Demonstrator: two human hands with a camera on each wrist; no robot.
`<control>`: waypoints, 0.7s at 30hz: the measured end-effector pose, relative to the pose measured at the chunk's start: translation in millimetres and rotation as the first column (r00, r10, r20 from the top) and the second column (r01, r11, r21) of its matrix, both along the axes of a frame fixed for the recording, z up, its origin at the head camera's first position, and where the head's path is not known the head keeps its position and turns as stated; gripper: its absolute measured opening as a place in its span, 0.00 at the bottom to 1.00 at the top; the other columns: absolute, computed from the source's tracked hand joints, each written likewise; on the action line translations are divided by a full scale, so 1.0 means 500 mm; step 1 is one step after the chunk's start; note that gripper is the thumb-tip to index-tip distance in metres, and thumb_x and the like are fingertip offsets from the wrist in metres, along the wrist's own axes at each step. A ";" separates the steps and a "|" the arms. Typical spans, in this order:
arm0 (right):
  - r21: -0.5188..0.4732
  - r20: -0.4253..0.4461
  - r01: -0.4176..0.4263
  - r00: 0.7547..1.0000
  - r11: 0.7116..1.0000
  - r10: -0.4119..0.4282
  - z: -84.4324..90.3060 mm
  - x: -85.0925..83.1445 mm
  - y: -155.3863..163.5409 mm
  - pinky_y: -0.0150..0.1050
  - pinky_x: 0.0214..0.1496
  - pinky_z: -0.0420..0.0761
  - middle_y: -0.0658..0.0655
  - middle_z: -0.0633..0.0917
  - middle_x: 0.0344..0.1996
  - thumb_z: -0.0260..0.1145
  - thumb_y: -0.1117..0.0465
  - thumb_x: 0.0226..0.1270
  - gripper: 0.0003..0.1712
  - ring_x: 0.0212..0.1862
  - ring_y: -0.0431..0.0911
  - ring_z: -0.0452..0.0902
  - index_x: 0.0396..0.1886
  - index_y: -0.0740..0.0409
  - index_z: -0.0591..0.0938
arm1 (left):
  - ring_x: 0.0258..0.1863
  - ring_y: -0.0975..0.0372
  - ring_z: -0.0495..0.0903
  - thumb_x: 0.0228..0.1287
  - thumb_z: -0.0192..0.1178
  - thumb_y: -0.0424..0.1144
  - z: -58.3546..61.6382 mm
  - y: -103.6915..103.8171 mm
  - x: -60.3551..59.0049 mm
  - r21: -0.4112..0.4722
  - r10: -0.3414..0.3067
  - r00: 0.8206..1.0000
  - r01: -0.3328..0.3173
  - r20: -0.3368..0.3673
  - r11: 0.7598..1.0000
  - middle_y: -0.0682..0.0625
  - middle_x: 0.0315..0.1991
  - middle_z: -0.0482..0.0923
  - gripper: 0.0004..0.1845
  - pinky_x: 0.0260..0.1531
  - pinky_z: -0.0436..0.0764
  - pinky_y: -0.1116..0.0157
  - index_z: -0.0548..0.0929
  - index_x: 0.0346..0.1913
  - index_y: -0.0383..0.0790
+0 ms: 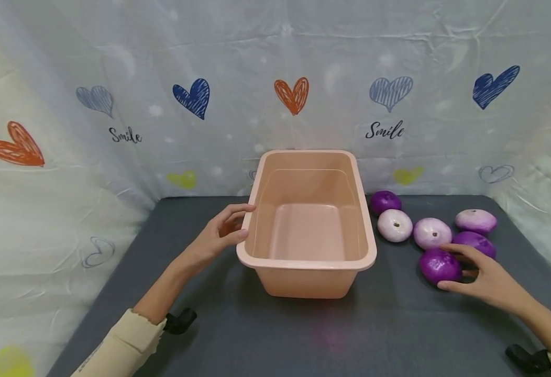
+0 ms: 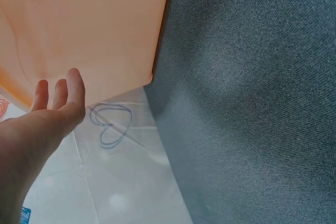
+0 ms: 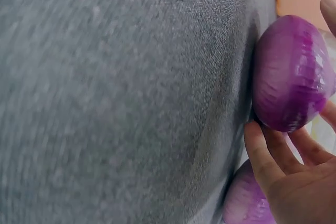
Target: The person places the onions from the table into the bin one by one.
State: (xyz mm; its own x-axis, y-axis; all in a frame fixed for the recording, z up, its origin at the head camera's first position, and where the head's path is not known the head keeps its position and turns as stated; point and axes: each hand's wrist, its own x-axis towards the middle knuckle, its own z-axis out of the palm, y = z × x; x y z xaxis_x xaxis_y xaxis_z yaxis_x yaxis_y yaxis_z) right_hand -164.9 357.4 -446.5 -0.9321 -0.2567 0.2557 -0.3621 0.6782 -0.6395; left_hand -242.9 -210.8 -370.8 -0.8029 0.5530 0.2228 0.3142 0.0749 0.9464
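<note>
Where a cream sleeve [image 1: 124,337] ends beside a small black fitting [image 1: 179,321] near the left edge of the dark table [image 1: 256,335], the left hand [image 1: 211,235] reaches across to the peach basin [image 1: 306,283]. Its fingers are relaxed and slightly bent, clenching nothing, with the tips at the basin's left rim. The basin stands upright around the middle of the table, its far end by the far edge, in front of a white curtain [image 1: 242,52].

Just right of the basin, a small purple onion [image 1: 385,202] lies by the table's far edge, with a whitish onion [image 1: 395,225] nearer. Next comes a pale pink onion [image 1: 432,233]. In front of it is the glossy purple onion [image 1: 439,266], closer to the near edge than the others. The right hand [image 1: 486,275] grasps it from the right, fingers and thumb curved around its sides; whether it is lifted at all, I cannot tell. Beyond this hand lie a partly hidden violet onion [image 1: 477,244] and a pale mauve onion [image 1: 475,220], toward the far right corner.
</note>
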 end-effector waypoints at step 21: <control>-0.112 0.007 -0.056 0.998 0.992 0.058 0.069 -0.021 -0.014 0.24 0.46 0.78 0.58 0.74 0.61 0.81 0.68 0.54 0.41 0.52 0.29 0.74 0.68 0.63 0.75 | 0.71 0.51 0.65 0.73 0.61 0.34 0.006 0.002 0.007 0.029 0.023 1.000 -0.023 0.002 0.999 0.44 0.74 0.64 0.27 0.62 0.73 0.51 0.70 0.72 0.38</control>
